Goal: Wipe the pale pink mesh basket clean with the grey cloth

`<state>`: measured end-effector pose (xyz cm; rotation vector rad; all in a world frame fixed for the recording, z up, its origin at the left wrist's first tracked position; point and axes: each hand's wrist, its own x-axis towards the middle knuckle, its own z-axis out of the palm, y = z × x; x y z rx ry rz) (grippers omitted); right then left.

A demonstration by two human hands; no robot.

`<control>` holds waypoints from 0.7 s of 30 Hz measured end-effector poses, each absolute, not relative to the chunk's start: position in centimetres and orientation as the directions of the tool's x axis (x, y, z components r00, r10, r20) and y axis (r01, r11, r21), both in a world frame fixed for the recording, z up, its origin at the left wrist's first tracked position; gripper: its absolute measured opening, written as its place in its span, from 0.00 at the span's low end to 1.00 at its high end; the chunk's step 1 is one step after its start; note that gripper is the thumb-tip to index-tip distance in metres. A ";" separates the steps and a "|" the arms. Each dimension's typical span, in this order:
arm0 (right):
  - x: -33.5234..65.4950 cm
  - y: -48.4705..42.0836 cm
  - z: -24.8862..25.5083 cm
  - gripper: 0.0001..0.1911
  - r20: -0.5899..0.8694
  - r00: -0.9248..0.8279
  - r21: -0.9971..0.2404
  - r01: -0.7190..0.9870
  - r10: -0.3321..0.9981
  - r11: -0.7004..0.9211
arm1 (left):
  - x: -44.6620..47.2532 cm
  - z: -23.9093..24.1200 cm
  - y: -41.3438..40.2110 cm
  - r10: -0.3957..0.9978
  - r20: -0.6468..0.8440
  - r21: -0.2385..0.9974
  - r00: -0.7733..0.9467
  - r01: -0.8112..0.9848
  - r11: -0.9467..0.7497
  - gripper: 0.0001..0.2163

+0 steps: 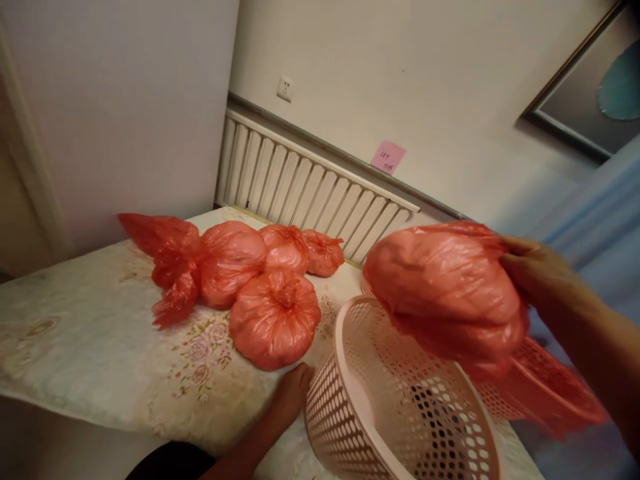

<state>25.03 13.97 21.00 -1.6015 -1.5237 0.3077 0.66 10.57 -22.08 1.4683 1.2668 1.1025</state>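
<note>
My right hand [530, 267] is closed around the gathered end of a full red plastic bag [445, 287]. The bag hangs on its side over the far rim of a pale pink perforated basket [345, 373], and its contents cannot be made out. The basket tilts in view, and its visible inside shows only the holed wall. My left hand [293, 393] is low beside the basket's left wall; its fingers are mostly hidden. Close to it sits a round, tied red bag [275, 320].
More filled red bags [233, 260] are bunched at the back left on the flowered tablecloth [100, 340]. A red basket [555, 387] stands behind the pink one at right. Behind the table are a white radiator [310, 187] and a wall with a pink note [387, 157].
</note>
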 end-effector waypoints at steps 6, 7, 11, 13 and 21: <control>19.8 21.0 21.8 0.14 0.670 0.120 -0.538 0.759 0.732 0.368 | 0.1 -21.6 11.0 0.987 0.058 0.972 0.153 0.215 -0.090 0.14; 18.8 22.6 21.6 0.13 0.700 0.101 -0.511 0.763 0.707 0.397 | 0.0 -21.5 11.0 0.985 0.056 0.973 0.166 0.213 -0.091 0.15; 14.4 28.0 19.8 0.14 0.761 0.030 -0.434 0.766 0.649 0.475 | -0.4 -21.2 11.3 0.975 0.050 0.974 0.215 0.206 -0.096 0.16; 12.2 30.1 18.8 0.16 0.778 0.006 -0.410 0.762 0.628 0.501 | -0.5 -21.0 11.4 0.975 0.038 0.976 0.221 0.201 -0.084 0.16; 5.8 34.1 14.7 0.19 0.831 -0.060 -0.260 0.837 0.553 0.481 | -0.8 -20.1 11.2 0.969 -0.033 0.993 0.245 0.119 0.004 0.16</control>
